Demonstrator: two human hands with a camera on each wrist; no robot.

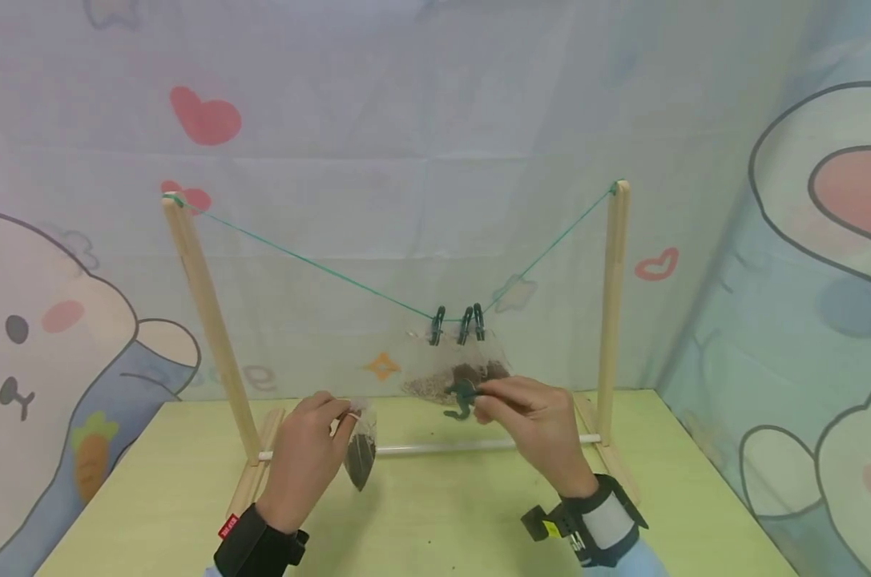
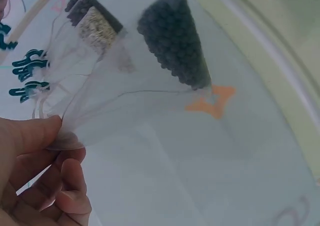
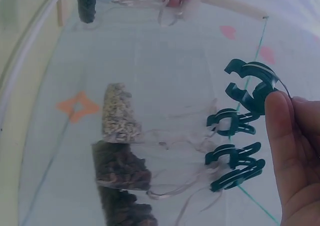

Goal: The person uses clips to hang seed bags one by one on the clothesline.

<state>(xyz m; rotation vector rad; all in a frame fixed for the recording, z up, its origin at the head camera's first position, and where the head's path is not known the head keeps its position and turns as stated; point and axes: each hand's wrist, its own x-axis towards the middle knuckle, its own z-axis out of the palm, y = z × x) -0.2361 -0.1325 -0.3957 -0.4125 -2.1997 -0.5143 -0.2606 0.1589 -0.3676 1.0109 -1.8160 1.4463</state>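
Note:
My left hand [image 1: 308, 457] pinches the gathered top of a clear drawstring bag [image 1: 360, 463]. Round dark beans fill the low end of that bag in the left wrist view. Between the thumb and fingers of my right hand [image 1: 539, 425] is a dark green plastic clip [image 3: 252, 68], its mouth spread wide. Three similar clips [image 1: 437, 326] sit close together on a sagging green string [image 1: 312, 263]. From them hang three clear bags, one with pale seeds [image 3: 118, 110] and two with dark brown pieces [image 3: 122, 166]. In the head view the held clip overlaps these bags.
Two wooden posts [image 1: 211, 320] [image 1: 613, 312] on wooden feet carry the string's ends. A white rod [image 1: 442, 447] joins them low down, above a pale yellow-green table [image 1: 435, 529]. Behind stands a cloth backdrop [image 1: 377, 144] printed with cartoon figures, hearts and stars.

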